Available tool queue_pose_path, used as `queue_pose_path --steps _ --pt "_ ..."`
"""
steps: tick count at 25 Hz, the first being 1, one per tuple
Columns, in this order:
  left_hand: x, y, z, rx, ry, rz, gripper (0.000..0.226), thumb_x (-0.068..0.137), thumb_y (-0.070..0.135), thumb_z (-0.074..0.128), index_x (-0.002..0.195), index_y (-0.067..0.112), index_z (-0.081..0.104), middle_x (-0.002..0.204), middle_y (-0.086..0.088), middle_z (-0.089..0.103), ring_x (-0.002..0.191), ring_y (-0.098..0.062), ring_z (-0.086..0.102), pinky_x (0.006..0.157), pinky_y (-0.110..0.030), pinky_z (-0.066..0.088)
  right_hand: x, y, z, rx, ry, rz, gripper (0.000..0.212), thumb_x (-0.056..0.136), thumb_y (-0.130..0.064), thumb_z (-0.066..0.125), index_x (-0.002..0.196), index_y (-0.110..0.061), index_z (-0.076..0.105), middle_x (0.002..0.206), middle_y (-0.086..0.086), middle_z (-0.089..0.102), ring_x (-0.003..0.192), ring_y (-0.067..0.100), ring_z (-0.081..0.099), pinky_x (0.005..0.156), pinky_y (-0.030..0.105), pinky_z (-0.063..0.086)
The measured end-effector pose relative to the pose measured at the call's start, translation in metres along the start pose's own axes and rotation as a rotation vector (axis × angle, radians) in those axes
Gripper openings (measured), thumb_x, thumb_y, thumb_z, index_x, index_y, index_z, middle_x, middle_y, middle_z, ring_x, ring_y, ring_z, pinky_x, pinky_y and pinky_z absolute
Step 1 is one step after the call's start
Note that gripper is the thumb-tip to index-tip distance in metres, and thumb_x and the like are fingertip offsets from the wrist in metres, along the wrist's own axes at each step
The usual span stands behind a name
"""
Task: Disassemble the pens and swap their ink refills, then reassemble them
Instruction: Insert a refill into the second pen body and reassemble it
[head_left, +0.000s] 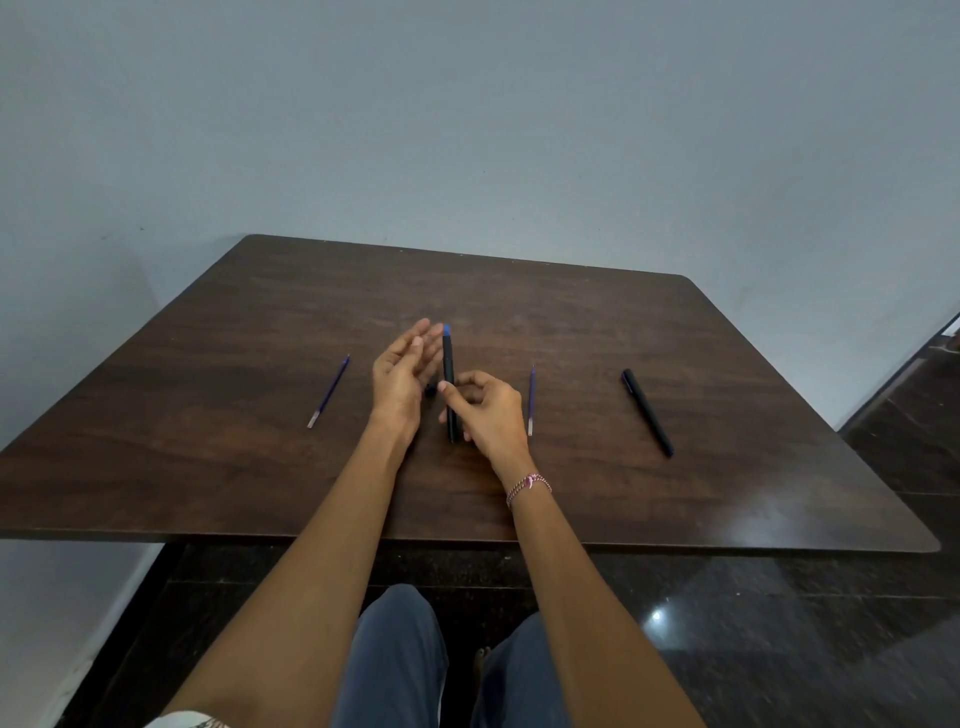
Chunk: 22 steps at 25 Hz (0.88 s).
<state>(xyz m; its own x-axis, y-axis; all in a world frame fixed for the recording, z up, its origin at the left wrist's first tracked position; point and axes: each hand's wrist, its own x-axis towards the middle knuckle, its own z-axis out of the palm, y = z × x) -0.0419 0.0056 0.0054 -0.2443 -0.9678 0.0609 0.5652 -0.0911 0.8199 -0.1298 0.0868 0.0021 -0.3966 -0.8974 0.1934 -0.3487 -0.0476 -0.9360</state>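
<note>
Fingers (445, 387) of the right hand (488, 410), head view: they are pinching the barrel (449, 364) about mid-length, thumb on its left side, the rest curling round behind. The left hand (402, 369) is gripping nothing. Its fingers are lying straight and slightly apart, palm facing the barrel, tips just beside the blue far end. Can't tell if they are touching it.

The barrel's long axis is running straight away from the person, blue end far, dark end near. Can't tell whether the near end is resting on the bench (727, 493).

Key relation: both refills are lying loose on the bench, one on each side of the hands.
- The right refill (531, 400) is lying just beside the right hand, on its outer side, almost parallel to the barrel, pale end toward the person.
- The left refill (328, 392) is lying well apart from the left hand, out to its left, slanting a little, pale end also near.

The right hand is nearer a refill but is busy. I'm reading the free left hand as the one to fetch, so it is looking at a crossing reach or the longer one outward.

Contents: with two refills out, I'm guessing the barrel is sitting empty. Its bore isn't showing. The black pen (647, 413) is lying far right and looks closed; can't tell what's inside. A small dark piece (430, 389) is lying between the hands, half hidden. Can't identify it.
</note>
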Motion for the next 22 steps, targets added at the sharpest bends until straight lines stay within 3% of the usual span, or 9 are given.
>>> queue_pose_path --steps 3,6,13,16,20,22 --pt "-0.0012 0.0009 -0.0016 -0.008 -0.176 -0.114 0.030 0.100 0.011 0.040 0.122 0.004 0.059 0.109 -0.015 0.071 0.104 -0.026 0.068 0.085 -0.030 0.056 -0.0012 -0.0010 0.0016 -0.022 -0.072 -0.021 0.007 0.090 -0.028 0.064 0.088 -0.021 0.062 0.057 -0.002 0.068 0.031 0.004 0.045 0.036 0.015 0.037" --pt "-0.0013 -0.0008 -0.0027 0.019 -0.202 -0.086 0.028 0.099 0.016 0.045 0.116 0.006 0.064 0.102 -0.012 0.073 0.094 -0.023 0.070 0.078 -0.030 0.058 -0.0011 -0.0005 0.0015 -0.025 -0.098 -0.025 0.007 0.091 -0.028 0.062 0.086 -0.024 0.060 0.054 -0.004 0.067 0.030 0.004 0.045 0.036 0.015 0.036" --pt "-0.0010 0.0026 -0.0024 0.021 -0.084 -0.062 0.010 0.090 0.011 0.061 0.093 0.009 0.070 0.074 -0.001 0.074 0.068 -0.008 0.067 0.064 -0.020 0.055 0.0008 0.0033 0.0008 -0.044 -0.179 -0.057 0.015 0.094 -0.029 0.057 0.098 -0.016 0.063 0.061 0.000 0.070 0.035 0.008 0.047 0.045 0.016 0.042" --pt "-0.0011 0.0055 -0.0012 -0.001 -0.004 -0.056 0.008 0.082 0.007 0.069 0.089 0.009 0.067 0.070 -0.001 0.070 0.064 -0.009 0.065 0.062 -0.022 0.054 0.0008 0.0023 0.0004 -0.063 -0.190 -0.074 0.016 0.094 -0.030 0.056 0.099 -0.015 0.061 0.061 -0.001 0.069 0.036 0.005 0.047 0.045 0.013 0.041" --pt "-0.0009 0.0054 0.0013 0.047 0.085 -0.021 0.023 0.078 0.005 0.074 0.079 0.015 0.053 0.067 -0.003 0.052 0.058 -0.015 0.050 0.053 -0.026 0.048 0.0002 0.0010 0.0022 -0.096 -0.190 -0.064 0.017 0.091 -0.030 0.063 0.097 -0.014 0.060 0.060 0.002 0.067 0.039 -0.001 0.053 0.046 0.013 0.043" --pt "-0.0027 0.0055 0.0023 0.070 0.042 -0.013 0.008 0.086 0.016 0.067 0.085 0.014 0.059 0.071 -0.003 0.060 0.059 -0.011 0.053 0.052 -0.023 0.048 0.0003 0.0008 0.0024 -0.077 -0.174 -0.062 0.016 0.088 -0.026 0.066 0.093 -0.013 0.059 0.057 0.002 0.065 0.038 -0.002 0.054 0.042 0.012 0.041"
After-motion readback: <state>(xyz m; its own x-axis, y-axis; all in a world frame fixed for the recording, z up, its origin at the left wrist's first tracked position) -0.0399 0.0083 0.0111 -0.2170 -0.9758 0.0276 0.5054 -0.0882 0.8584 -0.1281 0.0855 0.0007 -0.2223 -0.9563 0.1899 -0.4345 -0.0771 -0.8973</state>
